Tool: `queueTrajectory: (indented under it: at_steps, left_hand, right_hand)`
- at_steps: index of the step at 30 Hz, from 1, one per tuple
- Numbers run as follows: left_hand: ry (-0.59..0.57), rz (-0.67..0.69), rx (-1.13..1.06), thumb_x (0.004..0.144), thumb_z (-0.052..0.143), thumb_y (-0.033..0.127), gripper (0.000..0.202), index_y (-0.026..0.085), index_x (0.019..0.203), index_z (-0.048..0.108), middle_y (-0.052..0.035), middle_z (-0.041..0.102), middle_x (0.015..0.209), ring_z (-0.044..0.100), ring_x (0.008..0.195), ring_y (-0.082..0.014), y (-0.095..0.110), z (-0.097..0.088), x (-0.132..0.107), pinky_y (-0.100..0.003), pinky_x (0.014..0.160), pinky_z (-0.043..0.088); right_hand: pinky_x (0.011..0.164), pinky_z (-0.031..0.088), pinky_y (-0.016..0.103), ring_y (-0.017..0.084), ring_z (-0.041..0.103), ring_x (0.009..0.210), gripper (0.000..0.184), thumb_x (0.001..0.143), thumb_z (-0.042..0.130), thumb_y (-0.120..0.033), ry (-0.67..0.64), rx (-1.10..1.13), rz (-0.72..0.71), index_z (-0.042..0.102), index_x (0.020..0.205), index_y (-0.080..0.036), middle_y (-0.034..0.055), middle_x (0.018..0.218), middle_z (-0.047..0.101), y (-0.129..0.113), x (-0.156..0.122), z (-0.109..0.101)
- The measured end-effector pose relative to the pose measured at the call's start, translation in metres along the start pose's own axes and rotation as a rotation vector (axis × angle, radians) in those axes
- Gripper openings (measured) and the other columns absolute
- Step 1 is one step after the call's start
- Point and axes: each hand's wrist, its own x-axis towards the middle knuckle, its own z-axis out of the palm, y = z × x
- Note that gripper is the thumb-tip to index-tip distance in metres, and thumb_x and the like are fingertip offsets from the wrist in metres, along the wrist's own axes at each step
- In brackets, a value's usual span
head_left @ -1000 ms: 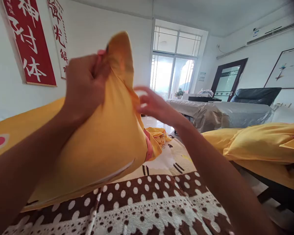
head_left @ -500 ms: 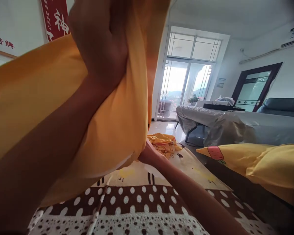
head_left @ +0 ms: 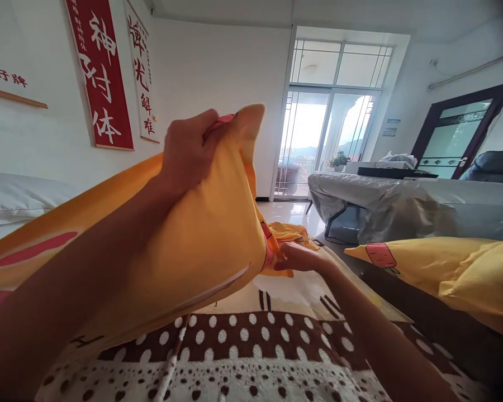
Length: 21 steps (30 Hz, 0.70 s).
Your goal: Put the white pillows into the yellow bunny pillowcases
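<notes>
A big yellow pillow [head_left: 180, 251] in a yellow case with red marks is held up over a bed. My left hand [head_left: 188, 151] is closed on its upper corner, pinching the fabric. My right hand [head_left: 297, 258] is lower, at the pillow's bottom right corner, its fingers curled on the edge of the case next to a pink patch. Just beyond that hand lies a crumpled yellow cloth [head_left: 291, 233].
A brown-and-cream dotted blanket [head_left: 255, 346] covers the bed below. Another yellow pillow [head_left: 452, 273] lies at the right. A table under plastic sheeting [head_left: 385, 204] stands in front of the glass balcony doors [head_left: 314, 145]. Red banners [head_left: 100, 72] hang on the left wall.
The pillow came down from right in front of the camera. My left hand lowered with the top corner, and my right hand went from the top of the pillow to its bottom corner.
</notes>
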Motion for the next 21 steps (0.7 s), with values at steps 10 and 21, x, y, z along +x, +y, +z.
queueTrajectory:
  at_steps: [10, 21]
  left_hand:
    - [-0.302, -0.011, -0.087, 0.093, 0.032, 0.046, 0.036, 0.021, 0.104, 0.057, 0.0014, 0.056, 0.063, 0.052, 0.059, -0.0112, 0.059, 0.051, -0.021, -0.028, 0.059, 0.034]
    - [-0.854, -0.374, 0.426, 0.084, 0.033, 0.059, 0.051, 0.019, 0.113, 0.049, -0.0081, 0.065, 0.087, 0.063, 0.085, -0.0297, -0.088, -0.060, -0.143, -0.034, 0.071, 0.042]
  right_hand:
    - [0.057, 0.045, 0.027, 0.018, 0.056, 0.068, 0.041, 0.075, 0.058, -0.053, 0.807, 0.512, 0.145, 0.064, 0.073, -0.013, 0.0056, 0.072, 0.066, -0.083, 0.027, 0.020]
    - [0.049, 0.036, 0.024, 0.012, 0.043, 0.058, 0.045, 0.077, 0.054, -0.057, 0.979, 0.499, 0.282, 0.056, 0.064, -0.014, 0.0008, 0.060, 0.054, -0.048, 0.030, 0.030]
